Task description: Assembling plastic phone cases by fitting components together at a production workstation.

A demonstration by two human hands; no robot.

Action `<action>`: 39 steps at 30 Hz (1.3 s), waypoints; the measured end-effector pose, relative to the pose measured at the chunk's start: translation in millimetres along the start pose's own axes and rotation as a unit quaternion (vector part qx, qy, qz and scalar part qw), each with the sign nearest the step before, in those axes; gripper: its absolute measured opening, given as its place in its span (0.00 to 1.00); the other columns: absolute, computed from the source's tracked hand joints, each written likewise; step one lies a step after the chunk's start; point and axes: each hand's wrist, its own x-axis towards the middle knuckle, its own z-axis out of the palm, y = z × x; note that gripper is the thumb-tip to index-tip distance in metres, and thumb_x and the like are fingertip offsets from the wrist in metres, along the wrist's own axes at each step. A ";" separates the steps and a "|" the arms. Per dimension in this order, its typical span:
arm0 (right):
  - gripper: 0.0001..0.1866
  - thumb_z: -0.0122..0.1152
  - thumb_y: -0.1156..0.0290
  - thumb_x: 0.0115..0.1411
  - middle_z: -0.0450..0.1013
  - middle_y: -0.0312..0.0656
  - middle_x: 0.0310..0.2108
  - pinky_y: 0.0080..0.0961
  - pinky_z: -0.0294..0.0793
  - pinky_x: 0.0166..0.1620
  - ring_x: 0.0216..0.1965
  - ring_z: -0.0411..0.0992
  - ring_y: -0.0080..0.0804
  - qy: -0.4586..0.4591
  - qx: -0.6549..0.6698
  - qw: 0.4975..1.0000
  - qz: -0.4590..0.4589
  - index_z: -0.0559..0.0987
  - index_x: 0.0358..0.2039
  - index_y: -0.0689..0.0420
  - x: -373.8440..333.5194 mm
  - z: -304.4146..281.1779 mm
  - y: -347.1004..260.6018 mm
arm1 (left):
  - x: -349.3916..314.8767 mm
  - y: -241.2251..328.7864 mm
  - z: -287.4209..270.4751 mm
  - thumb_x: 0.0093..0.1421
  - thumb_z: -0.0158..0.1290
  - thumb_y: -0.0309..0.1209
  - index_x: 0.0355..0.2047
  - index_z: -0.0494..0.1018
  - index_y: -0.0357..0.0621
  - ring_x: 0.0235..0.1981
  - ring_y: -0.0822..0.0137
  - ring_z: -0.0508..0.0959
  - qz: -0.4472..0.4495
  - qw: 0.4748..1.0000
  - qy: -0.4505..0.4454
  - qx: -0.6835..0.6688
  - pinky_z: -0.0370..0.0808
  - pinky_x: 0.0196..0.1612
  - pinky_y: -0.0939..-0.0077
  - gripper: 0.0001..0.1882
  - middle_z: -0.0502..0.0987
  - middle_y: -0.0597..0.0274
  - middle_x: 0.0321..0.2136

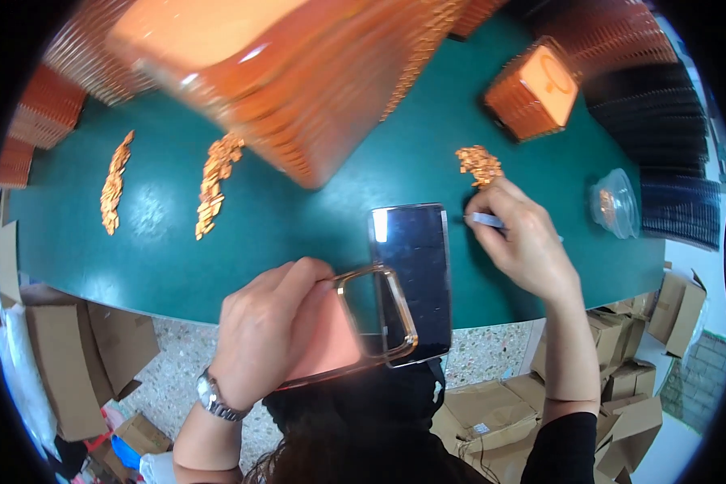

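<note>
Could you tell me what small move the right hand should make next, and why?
Probably lower the tweezers in the right hand onto the heap of small copper pieces just beyond them, to pick one up. The left hand holds the orange phone case ready, and the tweezers appear to carry nothing.

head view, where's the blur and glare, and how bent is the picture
Head view: the big orange stack at top is smeared with motion blur; a white glare patch sits on the dark glossy slab; the green table edge curves from fisheye distortion, with black corners; the left hand and right hand look sharp.
</note>
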 end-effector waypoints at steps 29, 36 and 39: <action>0.11 0.68 0.79 0.53 0.68 0.42 0.31 0.32 0.80 0.31 0.31 0.76 0.36 -0.003 -0.092 0.965 -0.246 0.77 0.37 0.60 20.2 53.5 -106.6 | -1.0 -6.2 -5.2 0.71 0.57 0.32 0.36 0.69 0.43 0.30 0.49 0.81 0.011 0.997 -0.038 0.063 0.76 0.30 0.55 0.10 0.79 0.55 0.28; 0.11 0.68 0.78 0.55 0.72 0.44 0.35 0.37 0.81 0.34 0.34 0.78 0.43 -0.028 -0.020 0.971 -0.235 0.78 0.38 0.62 21.4 51.9 -97.3 | 1.4 -6.1 -6.4 0.70 0.58 0.33 0.35 0.68 0.44 0.29 0.48 0.81 0.010 0.993 -0.059 0.099 0.76 0.29 0.55 0.11 0.78 0.55 0.27; 0.14 0.70 0.76 0.58 0.75 0.44 0.40 0.37 0.80 0.37 0.40 0.78 0.44 -0.023 -0.010 0.977 -0.211 0.80 0.44 0.64 21.3 37.4 -99.2 | 0.6 -6.5 -5.3 0.70 0.58 0.33 0.35 0.68 0.44 0.29 0.48 0.81 0.010 0.994 -0.053 0.093 0.76 0.29 0.54 0.11 0.78 0.55 0.27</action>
